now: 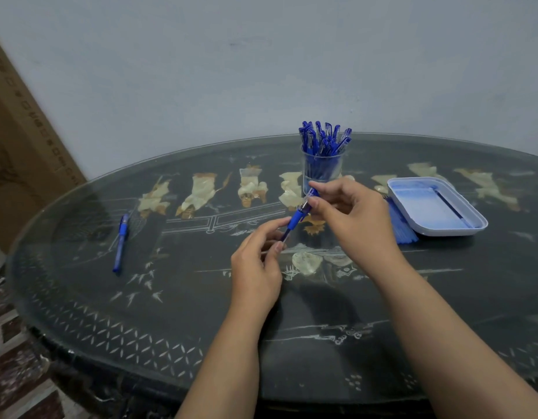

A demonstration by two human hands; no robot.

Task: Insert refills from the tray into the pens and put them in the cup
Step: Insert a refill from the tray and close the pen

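Observation:
I hold a blue pen (295, 220) slanted above the middle of the table. My left hand (257, 267) pinches its lower end between thumb and fingers. My right hand (352, 216) pinches its upper end. Just behind my hands stands a clear cup (322, 169) packed with several blue pens. To the right lies a pale blue tray (413, 220) with one dark refill (450, 205) lying in it. Another blue pen (121, 241) lies flat on the table far to the left.
A bundle of blue plastic pieces (402, 226) lies against the tray's left side. The dark glass-topped table (171, 313) is oval with a painted pattern. A cardboard box (22, 146) leans at the left, and a grey wall stands behind.

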